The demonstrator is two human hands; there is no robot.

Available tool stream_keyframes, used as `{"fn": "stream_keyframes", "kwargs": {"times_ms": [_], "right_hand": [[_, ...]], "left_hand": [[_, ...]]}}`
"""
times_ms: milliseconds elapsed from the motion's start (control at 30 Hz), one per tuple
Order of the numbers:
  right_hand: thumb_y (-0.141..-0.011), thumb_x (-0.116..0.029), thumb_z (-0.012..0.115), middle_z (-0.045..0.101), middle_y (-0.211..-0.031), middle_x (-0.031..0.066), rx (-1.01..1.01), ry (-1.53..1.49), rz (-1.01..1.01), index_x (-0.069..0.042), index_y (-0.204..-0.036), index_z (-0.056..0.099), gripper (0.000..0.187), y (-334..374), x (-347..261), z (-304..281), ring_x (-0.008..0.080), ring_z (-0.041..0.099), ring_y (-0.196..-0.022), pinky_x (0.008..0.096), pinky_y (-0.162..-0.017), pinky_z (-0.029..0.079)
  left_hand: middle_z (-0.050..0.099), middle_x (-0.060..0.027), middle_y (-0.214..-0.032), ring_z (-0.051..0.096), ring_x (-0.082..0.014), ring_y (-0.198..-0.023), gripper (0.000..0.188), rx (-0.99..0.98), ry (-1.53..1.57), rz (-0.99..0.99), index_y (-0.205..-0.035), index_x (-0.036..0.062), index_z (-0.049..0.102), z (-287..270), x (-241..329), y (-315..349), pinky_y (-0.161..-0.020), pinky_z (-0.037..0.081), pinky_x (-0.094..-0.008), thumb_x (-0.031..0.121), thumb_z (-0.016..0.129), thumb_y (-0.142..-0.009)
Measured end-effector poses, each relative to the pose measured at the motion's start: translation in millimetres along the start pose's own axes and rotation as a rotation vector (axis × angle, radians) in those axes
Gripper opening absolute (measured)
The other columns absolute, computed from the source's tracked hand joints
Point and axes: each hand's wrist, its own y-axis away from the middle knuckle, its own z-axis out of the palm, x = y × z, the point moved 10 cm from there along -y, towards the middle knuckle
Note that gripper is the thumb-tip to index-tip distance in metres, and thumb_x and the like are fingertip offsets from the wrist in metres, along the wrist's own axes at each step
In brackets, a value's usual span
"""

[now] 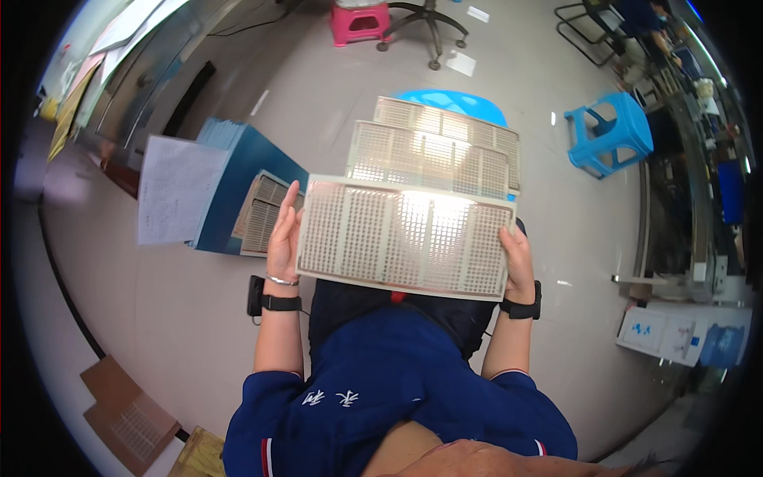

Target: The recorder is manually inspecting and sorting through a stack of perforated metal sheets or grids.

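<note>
A rectangular panel [409, 238] with a pale frame and a dense grid of small cells lies nearly flat above my lap, its surface shining under the light. My left hand [284, 234] holds its left edge, fingers stretched up along the side. At the right edge my right hand [518, 258] grips it, thumb on top; the fingers underneath are hidden. Just beyond, two similar panels, a nearer one [429, 157] and a farther one [457, 119], overlap on a blue stool [457, 100]. To the left, a blue box [222, 179] contains more gridded panels [266, 215].
A written paper sheet [176, 191] hangs against the box. Another blue stool [610, 135], a pink stool [359, 24] and a wheeled chair base [425, 24] stand farther off. A water dispenser [660, 332] is at right, cardboard [131, 417] at lower left. Someone works at far right.
</note>
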Motion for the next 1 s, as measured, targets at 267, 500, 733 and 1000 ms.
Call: {"fn": "stream_keyframes", "kwargs": {"times_ms": [267,500,733,1000], "right_hand": [[-0.092,-0.013,0.048,0.055,-0.114,0.0103,-0.018,-0.088,0.008,0.003,-0.121,0.042,0.033,-11.3,43.4,77.7,0.0159,0.056,-0.1,0.028,-0.083,0.047],[-0.094,-0.012,0.044,0.049,-0.124,0.0156,-0.372,0.197,0.238,-0.003,-0.137,0.028,0.047,5.9,91.5,170.0,0.0206,0.054,-0.106,0.0295,-0.084,0.048],[-0.094,-0.012,0.043,0.053,-0.12,0.0192,-0.302,0.369,0.18,-0.003,-0.138,0.027,0.048,-4.3,79.0,142.2,0.0214,0.059,-0.098,0.0282,-0.079,0.05],[-0.093,-0.015,0.046,0.054,-0.117,0.0188,-0.107,0.393,0.172,-0.005,-0.138,0.027,0.05,-4.2,63.8,96.4,0.0179,0.06,-0.092,0.0263,-0.077,0.051]], "left_hand": [[0.049,-0.0161,-0.121,0.052,-0.0246,-0.109,0.052,0.027,0.422,-0.123,-0.133,0.0041,0.029,-9.6,-72.0,30.3,-0.092,0.046,-0.0373,0.037,0.039,-0.094],[0.052,-0.0149,-0.119,0.055,-0.0236,-0.106,0.038,0.297,0.306,0.008,-0.126,0.0006,0.037,-97.3,-72.7,30.8,-0.091,0.047,-0.0359,0.008,0.048,-0.09],[0.051,-0.0208,-0.117,0.057,-0.0269,-0.1,0.029,0.498,0.763,-0.1,-0.115,-0.0096,0.045,-262.8,-124.2,13.3,-0.082,0.054,-0.0277,0.002,0.044,-0.088],[0.043,-0.0227,-0.127,0.055,-0.0298,-0.106,0.04,0.548,0.867,-0.066,-0.13,-0.0062,0.025,-313.2,-118.1,-21.2,-0.08,0.056,-0.0276,0.014,0.031,-0.096]]}}
